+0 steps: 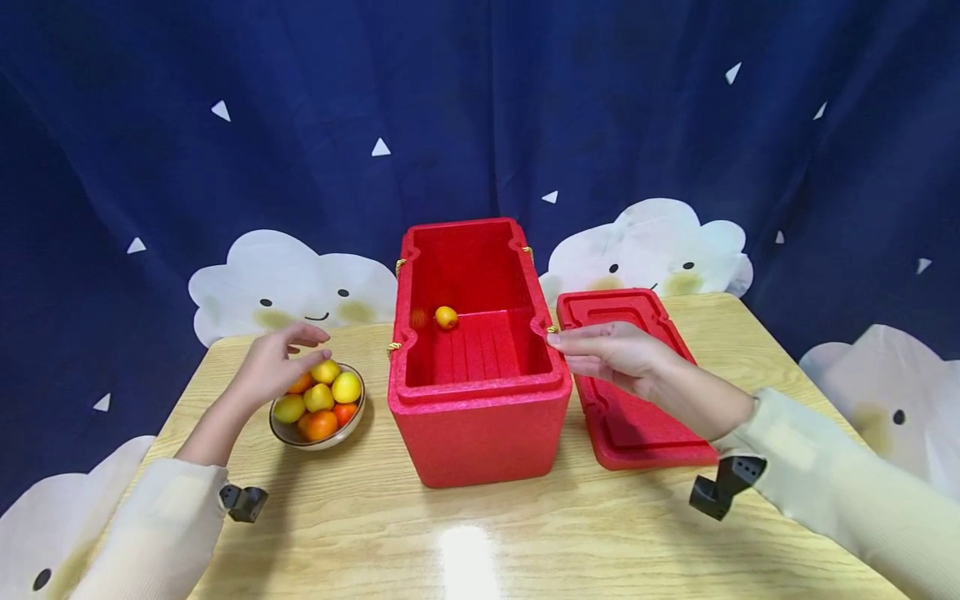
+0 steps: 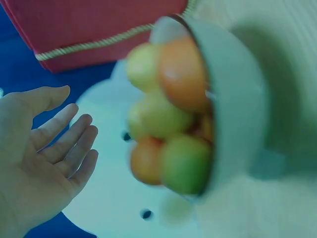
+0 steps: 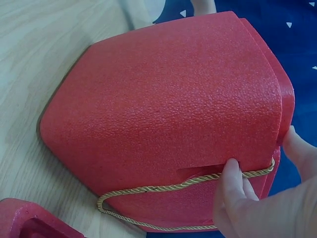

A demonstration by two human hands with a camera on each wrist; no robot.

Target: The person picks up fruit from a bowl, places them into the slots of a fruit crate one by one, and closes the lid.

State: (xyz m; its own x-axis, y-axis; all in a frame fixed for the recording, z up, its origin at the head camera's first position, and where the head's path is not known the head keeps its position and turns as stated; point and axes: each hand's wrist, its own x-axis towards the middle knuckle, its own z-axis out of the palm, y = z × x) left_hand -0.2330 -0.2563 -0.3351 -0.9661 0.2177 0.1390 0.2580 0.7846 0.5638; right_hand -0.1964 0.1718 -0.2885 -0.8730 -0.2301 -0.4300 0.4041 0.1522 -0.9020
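A red foam box (image 1: 480,433) with gold rope handles stands open-topped on the table. One small orange-yellow fruit (image 1: 446,317) lies inside it. My right hand (image 1: 618,354) grips the box's right rim; in the right wrist view its thumb is at the rim and its fingers press the outer wall by the rope (image 3: 148,189). My left hand (image 1: 273,362) hovers over the bowl (image 1: 330,440), fingers loosely bent and holding nothing. In the bowl are several yellow fruits (image 1: 347,387) and orange fruits (image 1: 321,425). The left wrist view shows the palm apart from the fruit.
A red lid (image 1: 645,425) lies on the table right of the box, beneath my right forearm. The wooden table (image 1: 360,525) ends at a dark blue curtain (image 1: 450,100) with white cloud shapes behind it.
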